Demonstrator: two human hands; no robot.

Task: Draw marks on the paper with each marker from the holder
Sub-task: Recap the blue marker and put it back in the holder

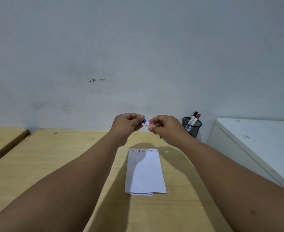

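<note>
Left hand (pixel 127 126): closed on the blue cap end (pixel 144 121).
Right hand (pixel 165 127): pinched round the white marker barrel with a red logo (pixel 149 124), held in the air above the table.
Folded white paper (pixel 145 171): flat on the light wooden table (pixel 54 158), below the hands; short red, blue and dark strokes along its far edge.
Risk: cap could slip from the fingers if pulled hard, or ink could smear skin.
Black wire-mesh holder (pixel 191 128): right of the hands, by the wall; black-capped and red-capped markers (pixel 194 116) inside.
White cabinet (pixel 255 141): far right, clear of the reach.
Obstruction: none seen between hands and paper.

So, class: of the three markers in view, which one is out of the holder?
The blue-capped marker, held between the left hand and right hand above the paper. The black-capped and red-capped markers stand in the mesh holder.
</note>
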